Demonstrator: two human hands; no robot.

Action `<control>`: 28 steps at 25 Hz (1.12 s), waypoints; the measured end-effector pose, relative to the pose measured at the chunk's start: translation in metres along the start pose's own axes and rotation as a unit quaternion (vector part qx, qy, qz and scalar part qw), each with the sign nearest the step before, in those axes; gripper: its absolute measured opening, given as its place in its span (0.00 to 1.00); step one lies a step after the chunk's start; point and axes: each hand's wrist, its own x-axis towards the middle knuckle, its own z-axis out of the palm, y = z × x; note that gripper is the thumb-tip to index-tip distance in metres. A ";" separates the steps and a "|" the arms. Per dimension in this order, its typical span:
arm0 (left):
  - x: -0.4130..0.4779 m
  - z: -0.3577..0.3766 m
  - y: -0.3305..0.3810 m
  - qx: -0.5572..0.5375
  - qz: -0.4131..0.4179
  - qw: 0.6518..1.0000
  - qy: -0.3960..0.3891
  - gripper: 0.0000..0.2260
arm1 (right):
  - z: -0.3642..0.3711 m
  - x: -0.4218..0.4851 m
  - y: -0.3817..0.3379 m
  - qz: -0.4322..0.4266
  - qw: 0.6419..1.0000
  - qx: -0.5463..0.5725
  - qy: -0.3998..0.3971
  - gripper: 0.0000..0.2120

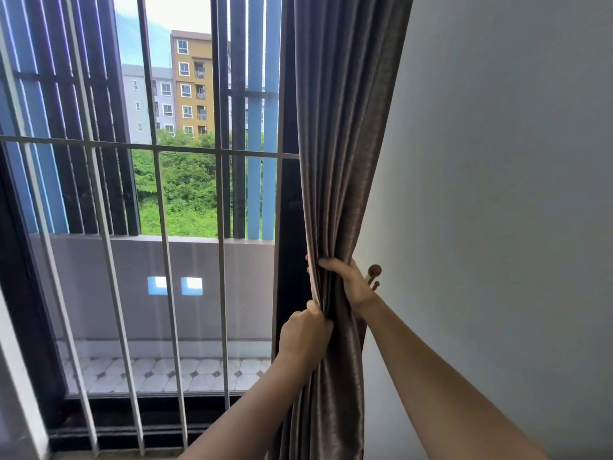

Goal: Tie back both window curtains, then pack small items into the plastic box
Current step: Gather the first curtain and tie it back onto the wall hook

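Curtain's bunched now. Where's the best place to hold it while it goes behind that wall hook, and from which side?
Grip the gathered waist of the curtain, where the folds narrow at the height of the wooden hook. Come from the window side, as the left hand and right hand do, wrapping fingers around the bundle. The pleats hang vertically, so a sideways squeeze keeps them together. No tieback is visible.

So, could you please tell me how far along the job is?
Done: nothing finished shows. In hand: the left hand and right hand bunch the brown curtain beside the wooden holdback hook; no tie shows. Left: securing it, the other curtain, and packing; neither is in view.
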 end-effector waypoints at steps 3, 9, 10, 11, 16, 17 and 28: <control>0.006 -0.002 0.008 0.008 -0.014 1.000 -0.016 0.11 | 0.001 0.002 -0.002 -0.023 0.998 -0.051 -0.016 0.42; 0.002 0.004 0.011 -0.008 0.012 1.000 -0.014 0.11 | 0.000 0.006 0.002 -0.065 0.987 -0.139 0.048 0.25; 0.000 0.006 0.007 -0.019 0.021 1.000 -0.014 0.11 | 0.001 0.005 0.002 -0.068 0.985 -0.146 0.063 0.23; -0.003 0.009 0.003 -0.029 0.027 0.999 -0.013 0.12 | 0.002 0.004 0.003 -0.069 0.984 -0.148 0.075 0.23; -0.017 0.025 -0.011 -0.047 0.031 0.998 -0.008 0.17 | 0.003 -0.006 0.018 -0.066 0.981 -0.160 0.081 0.33; -0.016 0.026 -0.012 -0.059 0.030 0.998 -0.009 0.18 | 0.003 -0.010 0.025 -0.060 0.981 -0.168 0.081 0.33; -0.023 0.044 -0.029 -0.107 0.068 0.983 -0.134 0.22 | 0.002 -0.030 0.044 -0.045 0.983 -0.141 0.105 0.27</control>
